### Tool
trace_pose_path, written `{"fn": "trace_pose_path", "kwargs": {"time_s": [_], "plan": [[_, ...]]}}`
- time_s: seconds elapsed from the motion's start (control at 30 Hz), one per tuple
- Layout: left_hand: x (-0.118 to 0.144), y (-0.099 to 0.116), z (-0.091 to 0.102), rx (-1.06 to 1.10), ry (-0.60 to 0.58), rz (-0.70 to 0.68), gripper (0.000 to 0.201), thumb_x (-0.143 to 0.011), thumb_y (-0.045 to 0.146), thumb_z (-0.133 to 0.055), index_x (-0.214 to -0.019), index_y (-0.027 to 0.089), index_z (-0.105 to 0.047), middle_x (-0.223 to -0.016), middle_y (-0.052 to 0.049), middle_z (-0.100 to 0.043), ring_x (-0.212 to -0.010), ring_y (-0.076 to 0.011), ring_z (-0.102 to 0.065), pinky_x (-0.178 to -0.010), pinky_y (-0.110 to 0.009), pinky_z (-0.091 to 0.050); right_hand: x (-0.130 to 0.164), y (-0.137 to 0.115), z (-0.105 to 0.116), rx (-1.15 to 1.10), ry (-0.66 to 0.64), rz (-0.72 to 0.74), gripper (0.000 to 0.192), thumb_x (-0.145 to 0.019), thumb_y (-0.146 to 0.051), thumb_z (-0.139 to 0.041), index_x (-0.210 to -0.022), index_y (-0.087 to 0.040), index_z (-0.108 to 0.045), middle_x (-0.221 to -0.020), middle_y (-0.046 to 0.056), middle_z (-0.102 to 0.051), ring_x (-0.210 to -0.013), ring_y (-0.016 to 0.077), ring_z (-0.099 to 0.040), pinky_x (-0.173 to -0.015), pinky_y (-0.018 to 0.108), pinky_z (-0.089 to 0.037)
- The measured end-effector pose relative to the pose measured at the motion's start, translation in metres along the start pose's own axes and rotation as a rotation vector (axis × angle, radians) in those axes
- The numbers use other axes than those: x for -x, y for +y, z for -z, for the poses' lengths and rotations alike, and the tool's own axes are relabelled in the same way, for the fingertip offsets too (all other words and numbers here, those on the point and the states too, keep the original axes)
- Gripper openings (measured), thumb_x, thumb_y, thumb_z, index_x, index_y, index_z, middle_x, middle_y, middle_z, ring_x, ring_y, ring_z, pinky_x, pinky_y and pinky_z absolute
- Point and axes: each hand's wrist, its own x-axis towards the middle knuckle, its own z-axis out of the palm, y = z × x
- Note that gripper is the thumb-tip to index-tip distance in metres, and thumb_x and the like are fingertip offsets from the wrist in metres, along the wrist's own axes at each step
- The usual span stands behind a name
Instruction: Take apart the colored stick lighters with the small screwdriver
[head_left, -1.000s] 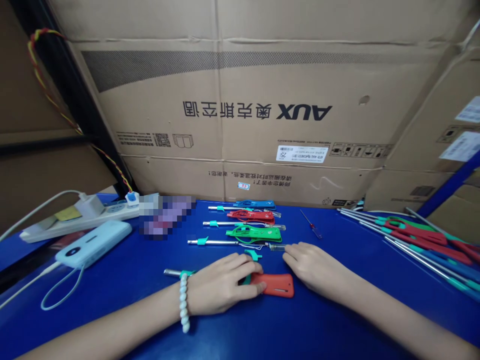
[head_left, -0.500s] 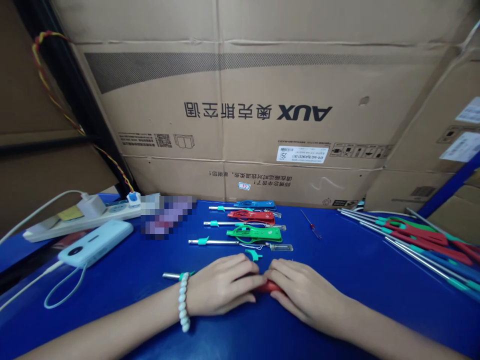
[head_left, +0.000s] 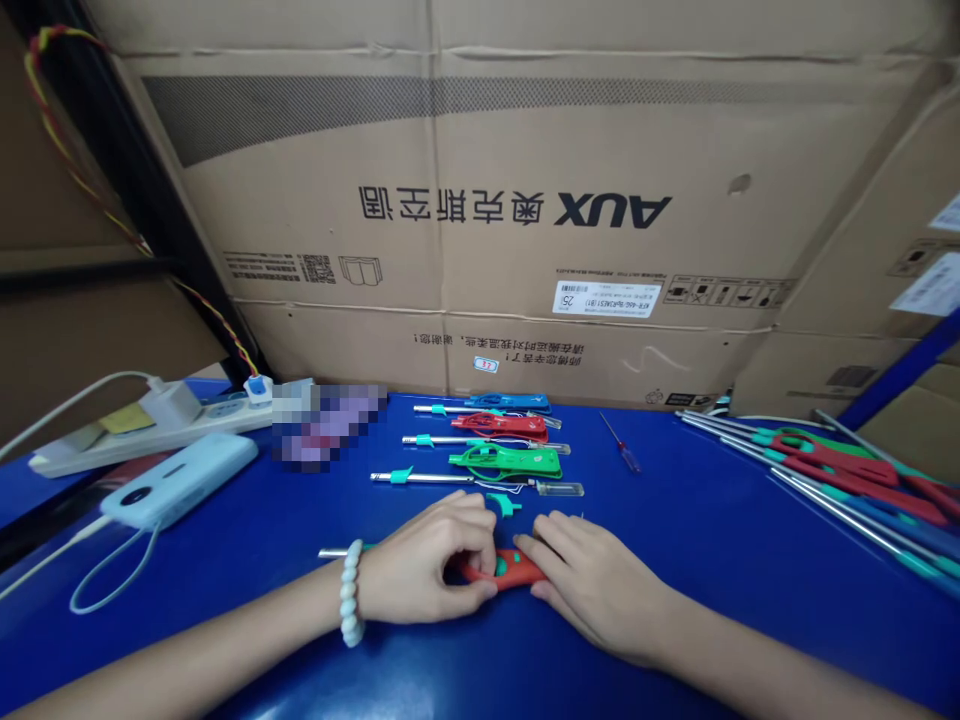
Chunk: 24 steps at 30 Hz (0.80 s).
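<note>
Red handle | mostly hidden | left hand, right hand both clamped on it

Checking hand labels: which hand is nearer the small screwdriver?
Right. The right hand lies below-left of the screwdriver; the left hand is farther left.

**Even indoor light, wide-angle bend, one blurred patch**

Soft, diffuse light falls from above; the glossy blue surface shows faint sheen and only weak shadows under the hands. The big brown cardboard box looks flat and evenly lit. Straight edges bow toward the frame corners. The left corner is dim. A pixelated rectangular patch hides detail.
</note>
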Motion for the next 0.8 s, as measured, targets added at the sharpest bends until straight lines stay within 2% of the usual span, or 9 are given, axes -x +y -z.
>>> {"fn": "trace_pose_path", "kwargs": {"time_s": [0.2, 0.47, 0.63, 0.8], "plan": [[0.000, -0.004, -0.001, 0.054, -0.027, 0.008, 0.025, -0.077, 0.013, -0.066, -0.065, 0.016, -0.044, -0.072, 0.003, -0.049, -0.072, -0.0128, -0.042, -0.071, -0.026, -0.036, -0.003, -0.003, 0.004, -0.038, -0.077, -0.031, 0.021, -0.091, -0.026, -0.045, -0.105, -0.014, -0.056, -0.096, 0.010, -0.059, -0.085, 0.0238, -0.055, -0.072, 0.036, -0.047], [-0.003, 0.000, 0.005, 0.154, -0.053, 0.060, 0.016, -0.080, 0.013, -0.066, -0.072, 0.015, -0.052, -0.074, 0.002, -0.053, -0.073, -0.0127, -0.044, -0.068, -0.023, -0.036, -0.002, -0.004, 0.004, -0.012, -0.067, -0.033, 0.021, -0.091, -0.027, -0.047, -0.105, -0.015, -0.055, -0.098, 0.011, -0.059, -0.085, 0.0240, -0.055, -0.071, 0.036, -0.047], [-0.002, 0.008, 0.008, 0.013, -0.132, 0.102, 0.012, -0.085, 0.017, -0.063, -0.079, 0.016, -0.053, -0.078, 0.001, -0.052, -0.078, -0.0148, -0.043, -0.072, -0.025, -0.036, -0.002, -0.004, 0.002, 0.002, -0.080, -0.039, 0.023, -0.091, -0.028, -0.047, -0.107, -0.014, -0.054, -0.100, 0.012, -0.058, -0.088, 0.0254, -0.054, -0.072, 0.037, -0.047], [0.001, 0.019, 0.005, -0.206, -0.148, 0.126, 0.008, -0.089, 0.015, -0.056, -0.082, 0.016, -0.053, -0.086, -0.003, -0.054, -0.082, -0.0188, -0.042, -0.073, -0.029, -0.033, -0.003, -0.005, 0.003, -0.021, -0.101, -0.051, 0.022, -0.091, -0.029, -0.047, -0.106, -0.015, -0.054, -0.099, 0.011, -0.057, -0.088, 0.0262, -0.053, -0.073, 0.039, -0.046]]}}
